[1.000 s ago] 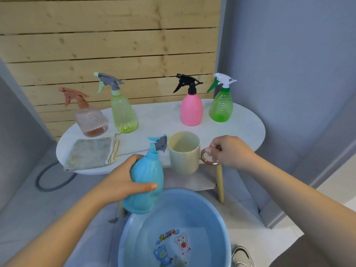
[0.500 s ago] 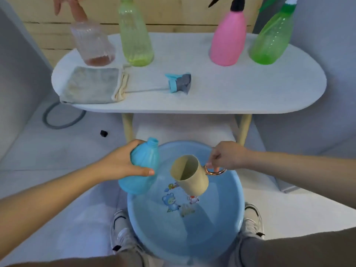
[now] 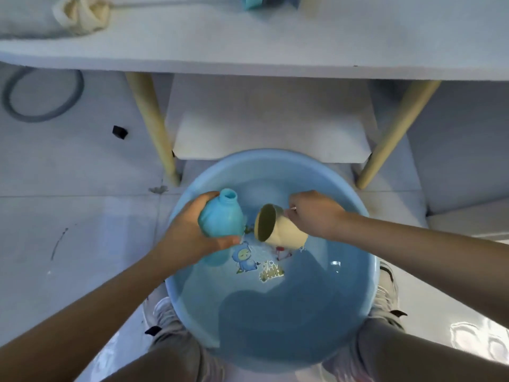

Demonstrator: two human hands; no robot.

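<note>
Narrow gap between bottle (image 3: 220,217) and cup (image 3: 285,234), inside basin (image 3: 275,155)

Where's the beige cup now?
Head view, centre: the beige cup sits tilted in the blue basin, held by the right hand, right of the blue bottle.

You bring both hands down from table height into the blue basin (image 3: 275,340). Your right hand (image 3: 314,213) now has the beige cup (image 3: 281,230) low at the water. The cup stood upright a second ago and now lies tipped on its side, mouth toward the blue bottle (image 3: 220,216). Your left hand (image 3: 190,238) lowers that bottle until its base is at the water, just beside the cup. Your head tilts down, so the spray bottles standing on the table (image 3: 275,42) leave the view and your shoes (image 3: 388,288) come in.
</note>
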